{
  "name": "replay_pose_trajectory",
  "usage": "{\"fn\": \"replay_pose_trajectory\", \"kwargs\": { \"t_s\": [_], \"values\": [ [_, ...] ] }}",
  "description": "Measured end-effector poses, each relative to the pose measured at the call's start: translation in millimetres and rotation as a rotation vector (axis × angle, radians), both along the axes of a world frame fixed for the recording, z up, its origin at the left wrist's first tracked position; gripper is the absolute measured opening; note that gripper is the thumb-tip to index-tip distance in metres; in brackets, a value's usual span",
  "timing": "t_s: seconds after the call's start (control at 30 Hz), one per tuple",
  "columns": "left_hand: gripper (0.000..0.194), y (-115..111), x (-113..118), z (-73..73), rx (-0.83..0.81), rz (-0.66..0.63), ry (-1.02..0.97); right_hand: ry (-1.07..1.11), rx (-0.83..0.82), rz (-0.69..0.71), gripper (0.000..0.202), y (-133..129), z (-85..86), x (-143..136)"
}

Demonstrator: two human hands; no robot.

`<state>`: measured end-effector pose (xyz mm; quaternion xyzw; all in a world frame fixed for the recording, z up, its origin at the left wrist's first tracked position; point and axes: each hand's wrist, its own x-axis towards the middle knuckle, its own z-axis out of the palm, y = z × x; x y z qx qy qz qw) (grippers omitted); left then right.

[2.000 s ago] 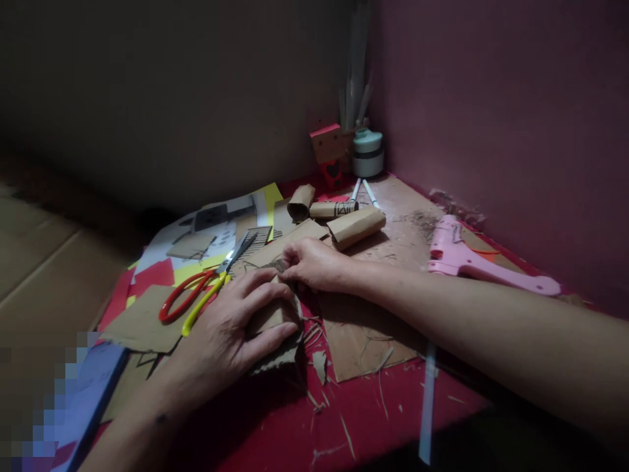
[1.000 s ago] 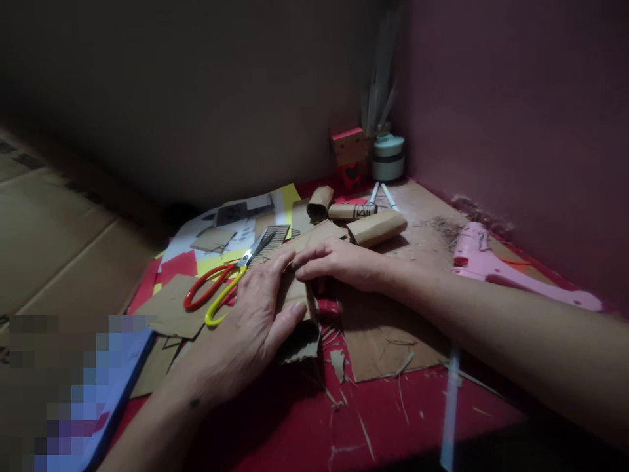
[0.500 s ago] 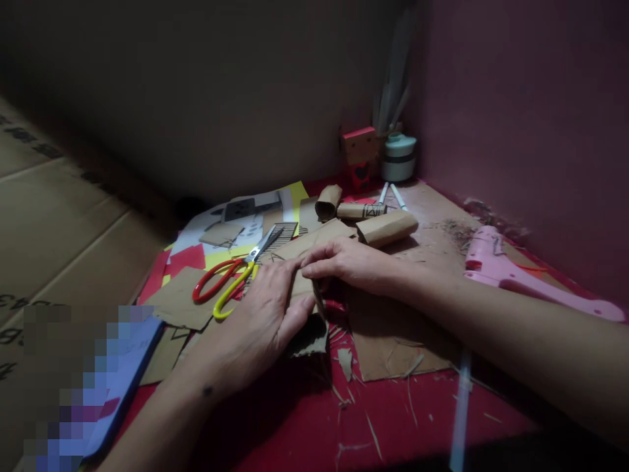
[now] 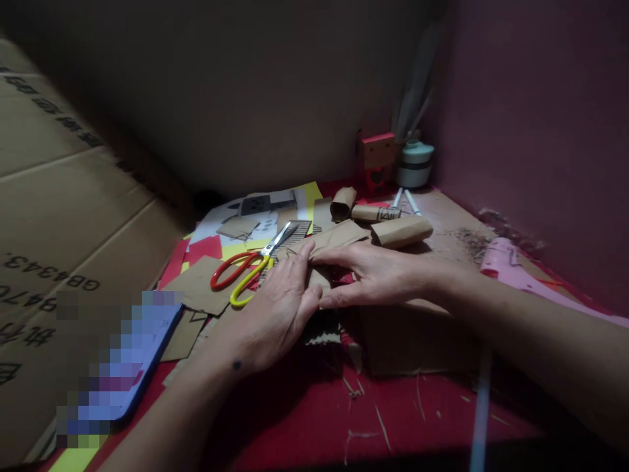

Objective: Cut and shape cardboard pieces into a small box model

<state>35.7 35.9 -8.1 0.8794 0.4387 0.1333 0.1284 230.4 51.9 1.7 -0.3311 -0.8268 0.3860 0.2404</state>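
A small bent piece of cardboard (image 4: 319,278) lies between my hands near the middle of the table. My left hand (image 4: 280,301) grips it from the left, with the thumb along its near side. From the right, my right hand (image 4: 376,272) pinches the same piece between thumb and fingers. A ragged, curled cardboard edge (image 4: 322,334) shows below my left thumb. Just left of my left hand, scissors (image 4: 250,265) with one red and one yellow handle lie partly spread on paper and cardboard scraps. The inner fingertips are partly hidden.
Behind my hands lie cardboard rolls (image 4: 401,231). A pink glue gun (image 4: 506,262) is beyond my right forearm, a clear stick (image 4: 481,413) below it. A blue-edged device (image 4: 142,387) and large cardboard box (image 4: 63,170) stand left. A teal-lidded pot (image 4: 415,164) is at the back.
The view has shifted, moving the scene rightward. My right thumb has moved apart from its fingers and down along the cardboard; my left hand keeps its grip.
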Motion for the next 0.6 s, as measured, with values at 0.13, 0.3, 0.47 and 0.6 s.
{"fn": "replay_pose_trajectory", "kwargs": {
  "t_s": [0.13,0.3,0.47,0.6],
  "values": [
    [0.057,0.4,1.7,-0.5,0.003,0.010,-0.028,-0.061,0.071,0.037,0.045,1.7,-2.9,0.4],
    [0.058,0.9,2.9,-0.3,-0.036,0.034,-0.038,-0.088,0.109,-0.001,0.042,0.1,-3.8,-3.3],
    [0.057,0.0,-7.0,14.9,-0.082,0.056,-0.073,-0.128,0.097,-0.041,0.047,-1.1,-4.4,-3.1],
    [0.069,0.3,-27.7,32.9,-0.166,-0.108,-0.080,-0.113,0.035,-0.024,0.041,-1.4,-3.6,-1.5]
  ]
}}
